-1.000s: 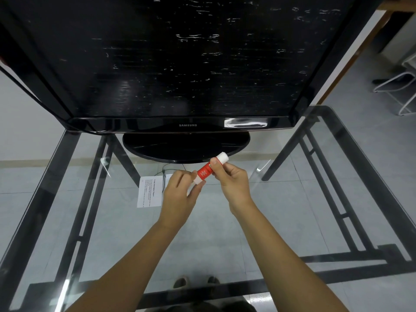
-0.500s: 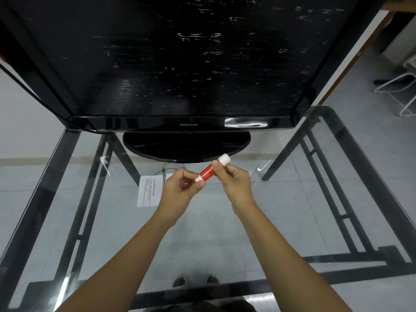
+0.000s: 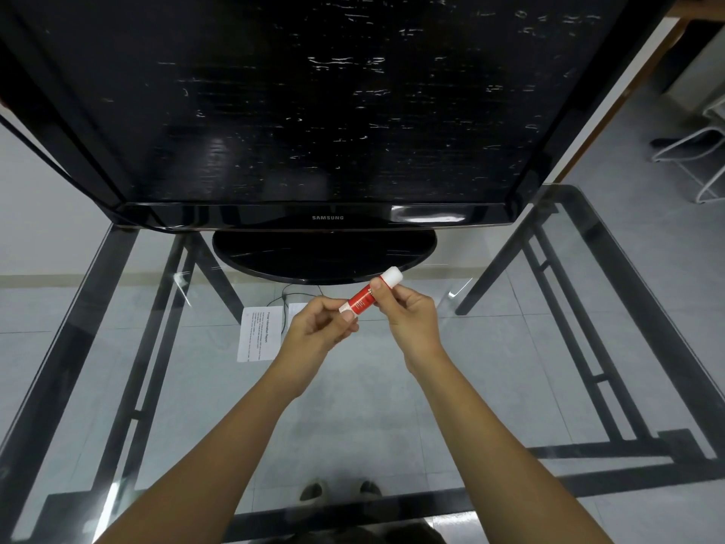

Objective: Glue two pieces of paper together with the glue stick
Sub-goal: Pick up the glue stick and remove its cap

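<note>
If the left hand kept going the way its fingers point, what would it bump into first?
The left hand points up and to the right, straight at the glue stick it already pinches. Just past that sits the right hand. Depth is hard to judge, but those two look closest.

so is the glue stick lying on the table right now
No, the glue stick is held up above the glass table, with the left hand at its lower end and the right hand near the white end.

"SAMSUNG" on the monitor bezel [image 3: 328, 217].
</note>
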`<state>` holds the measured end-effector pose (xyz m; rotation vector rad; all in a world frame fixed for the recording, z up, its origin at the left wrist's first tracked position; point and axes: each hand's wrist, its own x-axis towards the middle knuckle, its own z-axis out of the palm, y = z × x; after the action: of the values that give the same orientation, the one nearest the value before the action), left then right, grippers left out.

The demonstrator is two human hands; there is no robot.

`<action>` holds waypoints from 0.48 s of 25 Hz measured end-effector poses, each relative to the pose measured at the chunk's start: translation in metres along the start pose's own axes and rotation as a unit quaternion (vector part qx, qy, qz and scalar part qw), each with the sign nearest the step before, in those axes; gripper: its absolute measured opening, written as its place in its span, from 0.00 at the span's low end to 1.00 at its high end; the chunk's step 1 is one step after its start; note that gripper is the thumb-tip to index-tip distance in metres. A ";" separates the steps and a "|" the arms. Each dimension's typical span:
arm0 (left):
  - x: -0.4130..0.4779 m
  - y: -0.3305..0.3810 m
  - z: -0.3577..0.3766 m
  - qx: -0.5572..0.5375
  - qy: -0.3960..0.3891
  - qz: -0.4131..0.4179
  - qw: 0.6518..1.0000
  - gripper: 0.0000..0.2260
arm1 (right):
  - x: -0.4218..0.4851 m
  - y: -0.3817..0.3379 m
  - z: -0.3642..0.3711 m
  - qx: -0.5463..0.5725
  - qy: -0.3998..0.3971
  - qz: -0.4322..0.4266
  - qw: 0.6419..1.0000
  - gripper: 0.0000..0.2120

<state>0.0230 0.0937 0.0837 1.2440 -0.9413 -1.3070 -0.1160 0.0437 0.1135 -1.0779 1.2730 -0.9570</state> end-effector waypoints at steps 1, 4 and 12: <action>0.000 0.000 0.000 0.013 0.006 0.009 1.000 0.06 | 0.000 0.000 0.000 0.000 -0.001 -0.001 1.000 0.09; 0.001 -0.001 0.003 -0.002 0.028 0.023 0.999 0.06 | 0.001 0.000 0.002 -0.004 0.000 -0.005 1.000 0.11; 0.004 -0.002 0.002 -0.082 0.016 -0.045 0.996 0.08 | 0.002 -0.005 0.001 -0.005 -0.007 -0.009 1.000 0.13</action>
<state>0.0215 0.0900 0.0815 1.1869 -0.7477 -1.4021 -0.1143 0.0409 0.1177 -1.1046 1.2596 -0.9563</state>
